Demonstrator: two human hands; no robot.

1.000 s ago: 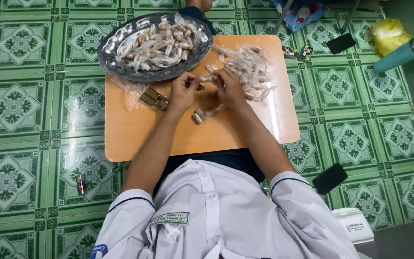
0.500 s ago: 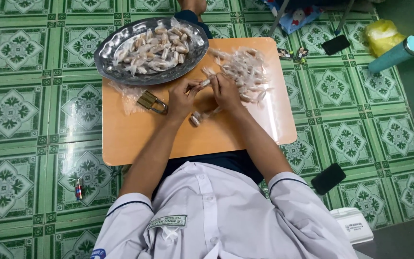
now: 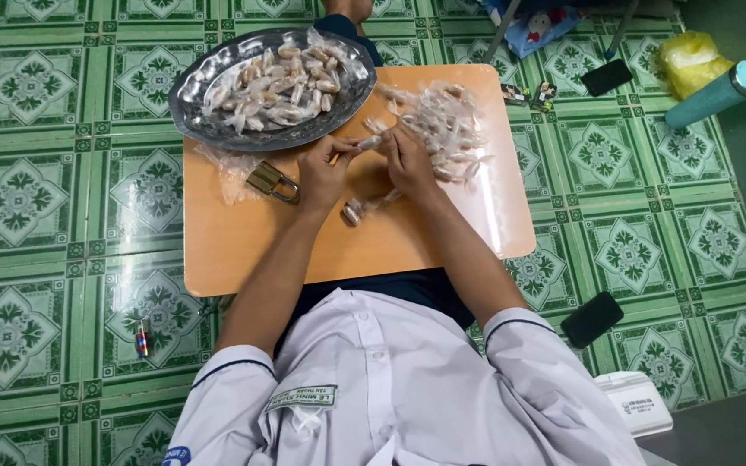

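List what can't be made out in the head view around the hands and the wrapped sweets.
- Sweet between left hand and right hand: fingers cover most of it; grip unclear.
- Contents of the sweets on the metal tray: too small, behind clear wrappers.
- Heap of wrappers: full or empty cannot be told.
- Padlock: locked or open, too small.
- Person at the top edge: cut off.

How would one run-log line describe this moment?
left hand: holds wrapped candy | right hand: holds same candy | tray: candies | padlock: on table

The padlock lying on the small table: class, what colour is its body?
Brass-gold, with a silvery shackle; the padlock shows best in the head view, beside the left hand.
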